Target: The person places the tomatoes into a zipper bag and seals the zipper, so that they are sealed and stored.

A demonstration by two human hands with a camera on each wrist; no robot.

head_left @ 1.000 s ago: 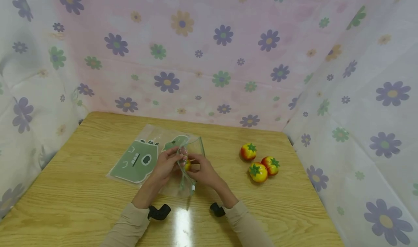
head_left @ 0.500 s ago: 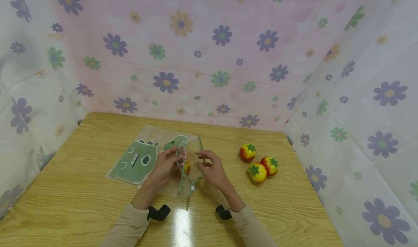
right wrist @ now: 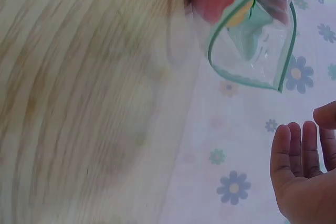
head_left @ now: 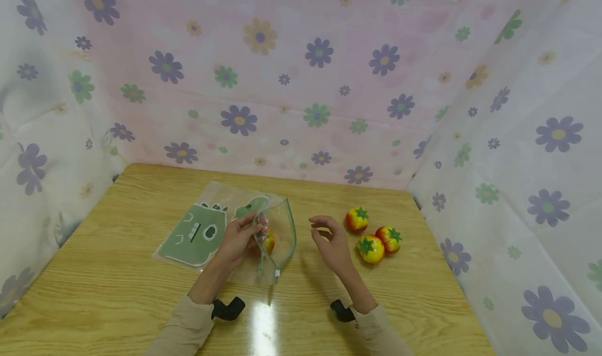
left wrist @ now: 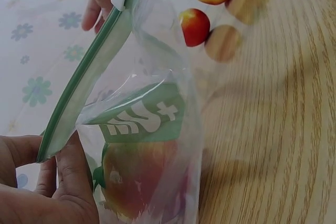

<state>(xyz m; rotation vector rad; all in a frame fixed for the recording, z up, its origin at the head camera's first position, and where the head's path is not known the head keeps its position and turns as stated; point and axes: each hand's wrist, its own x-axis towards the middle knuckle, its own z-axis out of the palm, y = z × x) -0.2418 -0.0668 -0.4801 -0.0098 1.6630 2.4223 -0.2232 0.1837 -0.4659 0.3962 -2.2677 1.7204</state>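
Observation:
My left hand (head_left: 237, 238) pinches one edge of a clear slider zip bag (left wrist: 157, 111) with green trim. Its mouth gapes toward the right, and the white slider (head_left: 277, 273) sits at the near corner. Inside lies a red-and-yellow toy tomato (left wrist: 134, 179), partly behind the green print. My right hand (head_left: 333, 245) hovers apart from the bag, fingers loosely bent and nothing in them. Right of that hand, three more toy tomatoes stand on the table: one farther back (head_left: 357, 219), one nearer (head_left: 371, 249) and one to the right (head_left: 389, 239).
A green cartoon face (head_left: 190, 236) is printed on clear plastic lying flat at the left; whether it belongs to the same bag I cannot tell. The wooden table (head_left: 117, 272) ends at a flowered cloth (head_left: 282, 121) at the back and sides.
My right hand has come out of the bag's mouth and moved right toward the loose tomatoes. The bag's rim has spread wider. My left hand keeps its hold in place.

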